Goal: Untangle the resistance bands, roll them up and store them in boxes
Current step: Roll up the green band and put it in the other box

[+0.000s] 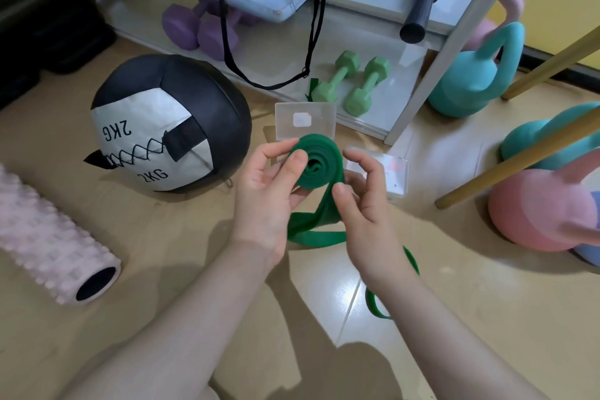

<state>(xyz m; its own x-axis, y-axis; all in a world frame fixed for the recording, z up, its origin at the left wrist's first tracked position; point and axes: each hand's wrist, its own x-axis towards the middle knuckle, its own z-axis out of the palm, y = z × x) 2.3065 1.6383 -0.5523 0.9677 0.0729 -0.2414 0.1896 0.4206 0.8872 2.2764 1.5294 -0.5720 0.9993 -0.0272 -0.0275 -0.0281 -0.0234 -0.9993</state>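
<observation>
Green resistance band point(319, 162) half-rolled at frame centre, coil pinched by left hand point(266, 191) thumb and fingers; right hand point(363, 204) grips coil's right edge. Loose tail hangs lower right. Clear boxes point(305, 122) just behind.

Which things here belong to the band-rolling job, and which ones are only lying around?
Belong to the job:
green resistance band, partly rolled
left hand and right hand, both gripping it
two clear boxes

Lying about:
medicine ball
pink foam roller
green dumbbells
purple dumbbells
kettlebells
</observation>
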